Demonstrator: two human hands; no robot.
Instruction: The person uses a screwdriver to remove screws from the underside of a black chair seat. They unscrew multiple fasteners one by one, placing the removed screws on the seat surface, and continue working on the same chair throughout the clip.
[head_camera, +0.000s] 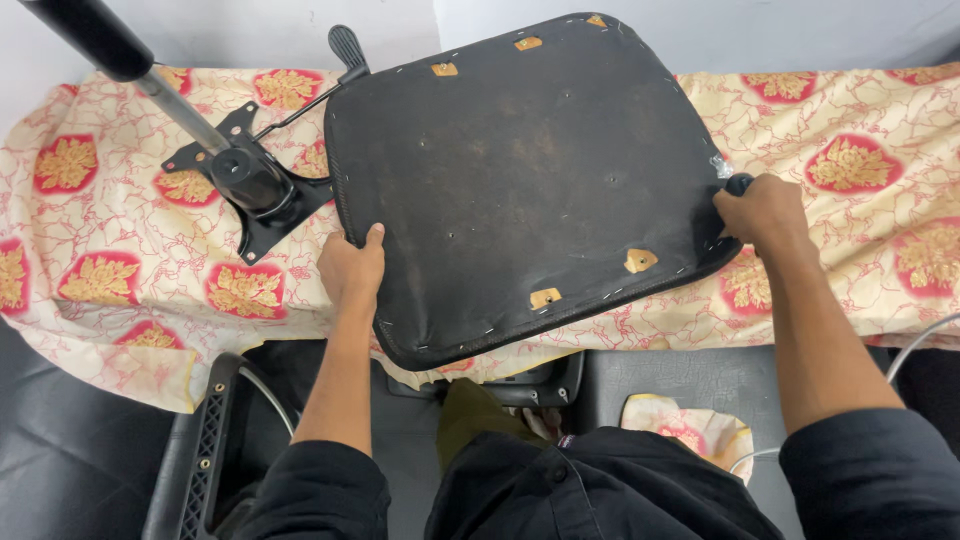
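While the table (120, 300), draped in a cream cloth with red and gold flower panels, fills the width of the view, the biggest thing on it is a black chair seat (520, 170) lying underside up, its fabric edge stapled down and small tan patches showing near the rim. The seat overhangs the near edge of the table towards the person. To its left, touching its corner, lies a black metal tilt mechanism (250, 185) with a chrome gas cylinder (150, 85) slanting up and away, and a lever handle (347, 48) pointing off behind the seat.

The left hand (352, 268) is clamped on the seat's near left edge, thumb on top and fingers curled under out of sight. The right hand (762, 212) is closed in a fist around a small dark knob or handle (738, 183) at the seat's right edge; what that object belongs to cannot be told.

Judging by the overhang, the seat handles best with both grips kept firm and level, so it neither tips off the edge nor drags the cloth.
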